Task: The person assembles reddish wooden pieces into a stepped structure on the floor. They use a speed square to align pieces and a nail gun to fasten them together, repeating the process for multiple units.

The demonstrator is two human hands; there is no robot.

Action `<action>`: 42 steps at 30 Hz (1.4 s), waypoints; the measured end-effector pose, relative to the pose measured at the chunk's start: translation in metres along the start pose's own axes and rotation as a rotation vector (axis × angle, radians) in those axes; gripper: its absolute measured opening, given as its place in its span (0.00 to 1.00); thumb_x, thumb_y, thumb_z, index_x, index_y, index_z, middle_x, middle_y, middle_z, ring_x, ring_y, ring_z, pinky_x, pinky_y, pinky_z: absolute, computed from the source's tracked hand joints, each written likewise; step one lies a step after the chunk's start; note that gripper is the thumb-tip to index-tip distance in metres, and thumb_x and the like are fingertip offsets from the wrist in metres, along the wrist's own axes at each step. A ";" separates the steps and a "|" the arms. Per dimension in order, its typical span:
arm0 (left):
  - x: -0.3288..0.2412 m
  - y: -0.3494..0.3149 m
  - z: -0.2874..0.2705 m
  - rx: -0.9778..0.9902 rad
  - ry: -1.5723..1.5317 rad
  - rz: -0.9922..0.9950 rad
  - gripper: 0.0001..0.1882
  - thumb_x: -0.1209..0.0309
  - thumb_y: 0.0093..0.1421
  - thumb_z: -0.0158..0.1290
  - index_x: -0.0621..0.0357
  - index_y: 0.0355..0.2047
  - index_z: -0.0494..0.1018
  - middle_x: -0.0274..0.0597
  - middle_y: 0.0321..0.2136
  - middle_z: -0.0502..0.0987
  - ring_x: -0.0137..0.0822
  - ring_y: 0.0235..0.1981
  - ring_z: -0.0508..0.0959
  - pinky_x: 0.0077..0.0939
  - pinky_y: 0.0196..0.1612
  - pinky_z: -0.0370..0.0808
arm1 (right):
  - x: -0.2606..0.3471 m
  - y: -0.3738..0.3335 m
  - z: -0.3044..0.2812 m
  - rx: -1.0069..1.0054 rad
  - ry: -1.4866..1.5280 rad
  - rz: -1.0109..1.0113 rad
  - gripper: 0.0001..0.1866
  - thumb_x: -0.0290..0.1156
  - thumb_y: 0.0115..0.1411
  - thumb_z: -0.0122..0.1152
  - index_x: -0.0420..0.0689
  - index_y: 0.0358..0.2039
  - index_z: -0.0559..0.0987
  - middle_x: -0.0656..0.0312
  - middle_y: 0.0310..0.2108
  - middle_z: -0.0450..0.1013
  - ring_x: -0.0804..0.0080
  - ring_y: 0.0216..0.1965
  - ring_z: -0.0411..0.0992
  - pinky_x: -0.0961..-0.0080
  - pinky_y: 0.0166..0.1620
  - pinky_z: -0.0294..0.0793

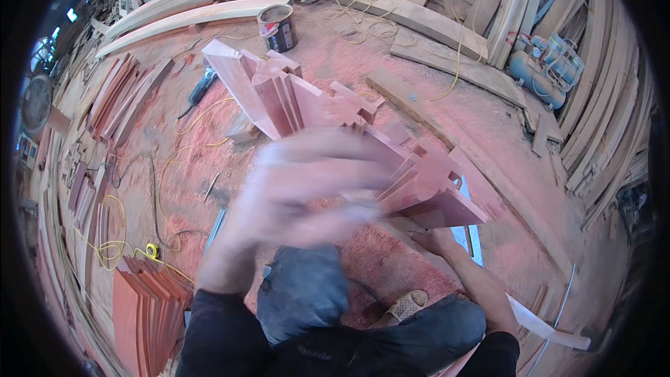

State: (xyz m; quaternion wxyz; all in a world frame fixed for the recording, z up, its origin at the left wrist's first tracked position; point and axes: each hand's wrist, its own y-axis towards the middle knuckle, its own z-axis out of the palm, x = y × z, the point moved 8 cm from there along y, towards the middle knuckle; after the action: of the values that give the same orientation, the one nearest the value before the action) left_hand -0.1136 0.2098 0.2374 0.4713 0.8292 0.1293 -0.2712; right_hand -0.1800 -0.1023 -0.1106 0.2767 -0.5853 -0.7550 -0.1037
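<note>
A large reddish wooden piece with moulded, stepped profiles [279, 101] and notched joints runs across the middle. My left hand [307, 185] is in front of its middle, hiding part of it; motion smears the fingers, so what they hold, if anything, cannot be made out. Below the right end of the piece is my right hand [434, 239], its fingers curled in under the wood. The grip is partly hidden. Right beside that hand, a flat bluish metal strip [475, 243] sticks out from beneath the wood.
Reddish sawdust covers the floor. A bucket [278, 28] and a blue power tool [201, 91] are beyond the wood. Cut boards [150, 321] and a yellow tape measure [152, 250] lie at left. A long plank [481, 167], an air compressor [548, 70] and stacked timber are on the right.
</note>
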 end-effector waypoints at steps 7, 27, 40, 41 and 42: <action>0.129 -0.397 -0.091 0.261 0.972 -1.457 0.42 0.57 0.61 0.69 0.56 0.72 0.67 0.60 0.59 0.80 0.66 0.60 0.80 0.58 0.61 0.79 | -0.023 -0.008 0.034 0.034 0.662 0.184 0.33 0.41 0.66 0.71 0.43 0.69 0.75 0.49 0.69 0.73 0.52 0.70 0.71 0.53 0.71 0.71; 0.167 -0.556 -0.021 0.112 0.732 -1.508 0.60 0.64 0.59 0.61 0.57 0.83 0.35 0.77 0.66 0.71 0.72 0.62 0.77 0.58 0.62 0.78 | 0.000 -0.025 0.018 0.120 0.612 0.221 0.28 0.42 0.71 0.68 0.42 0.67 0.79 0.53 0.58 0.83 0.63 0.57 0.81 0.65 0.60 0.80; 0.084 -0.408 -0.185 -0.576 0.849 -1.600 0.23 0.56 0.66 0.66 0.61 0.52 0.80 0.51 0.30 0.86 0.48 0.30 0.88 0.44 0.35 0.82 | 0.017 -0.024 0.018 -0.199 0.386 -0.078 0.27 0.33 0.67 0.65 0.46 0.66 0.81 0.50 0.46 0.86 0.52 0.43 0.87 0.64 0.42 0.85; 0.073 -0.380 -0.204 -0.679 0.727 -1.507 0.19 0.57 0.69 0.65 0.61 0.49 0.81 0.40 0.26 0.82 0.37 0.23 0.81 0.36 0.30 0.79 | 0.011 -0.022 0.027 -0.130 0.618 0.018 0.28 0.33 0.66 0.66 0.46 0.67 0.80 0.50 0.45 0.86 0.51 0.42 0.87 0.63 0.42 0.85; 0.045 -0.339 -0.216 -0.691 0.777 -1.244 0.15 0.60 0.71 0.64 0.60 0.47 0.82 0.35 0.24 0.77 0.30 0.23 0.76 0.31 0.30 0.75 | 0.008 -0.018 0.035 -0.092 0.831 0.089 0.29 0.34 0.65 0.67 0.46 0.67 0.80 0.51 0.45 0.85 0.51 0.41 0.86 0.62 0.41 0.85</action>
State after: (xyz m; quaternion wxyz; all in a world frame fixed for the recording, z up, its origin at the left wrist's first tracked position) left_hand -0.1649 0.5683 0.0585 0.3853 0.4479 0.7977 -0.1208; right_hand -0.2083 -0.0837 -0.1321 0.5355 -0.5374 -0.5480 -0.3525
